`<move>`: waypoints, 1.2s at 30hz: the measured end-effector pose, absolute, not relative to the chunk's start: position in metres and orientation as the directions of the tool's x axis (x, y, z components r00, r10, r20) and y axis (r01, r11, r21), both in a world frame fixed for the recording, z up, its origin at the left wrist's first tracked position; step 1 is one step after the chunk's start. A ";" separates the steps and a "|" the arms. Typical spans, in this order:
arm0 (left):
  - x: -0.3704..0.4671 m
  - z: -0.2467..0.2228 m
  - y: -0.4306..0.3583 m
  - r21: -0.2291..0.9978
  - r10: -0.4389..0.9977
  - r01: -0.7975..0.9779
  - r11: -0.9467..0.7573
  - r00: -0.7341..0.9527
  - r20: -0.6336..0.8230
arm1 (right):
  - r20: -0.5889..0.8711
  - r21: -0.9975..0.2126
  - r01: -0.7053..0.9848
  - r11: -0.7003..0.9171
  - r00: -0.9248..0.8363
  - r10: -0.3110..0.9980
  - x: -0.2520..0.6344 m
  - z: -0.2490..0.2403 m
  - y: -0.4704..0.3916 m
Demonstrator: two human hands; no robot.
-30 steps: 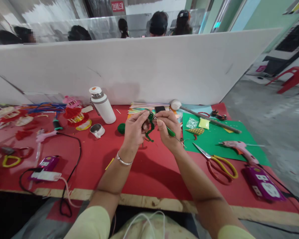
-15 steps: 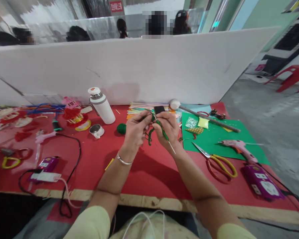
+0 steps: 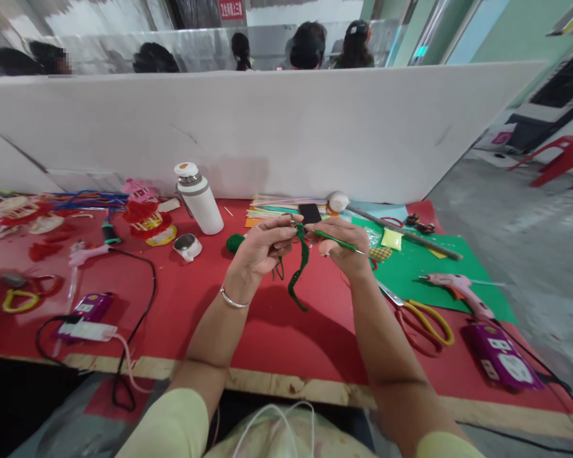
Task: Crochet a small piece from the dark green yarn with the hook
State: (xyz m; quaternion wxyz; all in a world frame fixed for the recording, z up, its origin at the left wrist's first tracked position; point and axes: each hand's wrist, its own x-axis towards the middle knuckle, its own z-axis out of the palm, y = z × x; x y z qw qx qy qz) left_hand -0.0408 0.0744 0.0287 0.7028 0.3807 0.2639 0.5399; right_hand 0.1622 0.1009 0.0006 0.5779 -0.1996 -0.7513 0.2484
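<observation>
My left hand [image 3: 266, 243] pinches a narrow strip of dark green crochet [image 3: 300, 273], whose free end dangles over the red table covering. In my right hand [image 3: 346, 245] is a crochet hook [image 3: 339, 240] with a green handle, its tip pointing left at the top of the strip. Whether the hook tip sits inside a loop is too small to tell. Behind my left hand lies a ball of green yarn [image 3: 235, 242], partly hidden by that hand. A thin strand of yarn loops below the left fingers.
Scissors [image 3: 423, 324], a pink glue gun [image 3: 458, 286] and a purple box [image 3: 503, 356] lie to the right. A white thermos [image 3: 199, 200] and metal cup [image 3: 187, 247] stand left of centre. A white partition [image 3: 267, 127] rises behind; people's heads show beyond it.
My hands have moved apart slightly, and the right hand has turned so the hook lies nearly level. The green strip now hangs down longer between them.
</observation>
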 end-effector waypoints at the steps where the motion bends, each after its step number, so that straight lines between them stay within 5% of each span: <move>1: -0.040 0.029 0.074 0.819 0.960 -0.560 0.127 0.279 0.042 | 0.769 -0.608 -0.006 0.794 -0.252 0.587 0.162 0.002 0.100; 7: -0.035 0.029 0.072 0.812 0.963 -0.575 0.095 0.259 0.071 | 0.790 -0.582 -0.052 0.812 -0.274 0.549 0.160 0.005 0.105; 16: -0.030 0.034 0.068 0.853 0.976 -0.492 -0.173 0.032 0.216 | 0.848 -0.487 -0.040 0.872 -0.262 0.462 0.161 0.009 0.103; 24: -0.033 0.034 0.070 0.848 0.979 -0.504 -0.162 0.025 0.202 | 0.860 -0.452 0.121 0.884 -0.203 0.468 0.153 0.003 0.102; 32: -0.028 0.026 0.075 0.781 0.976 -0.619 0.083 0.209 0.062 | 0.975 -0.113 0.369 0.922 -0.139 0.175 0.142 -0.006 0.096; 36: -0.027 0.026 0.074 0.766 0.976 -0.636 0.095 0.211 0.055 | 0.981 -0.103 0.367 0.925 -0.115 0.155 0.140 -0.008 0.099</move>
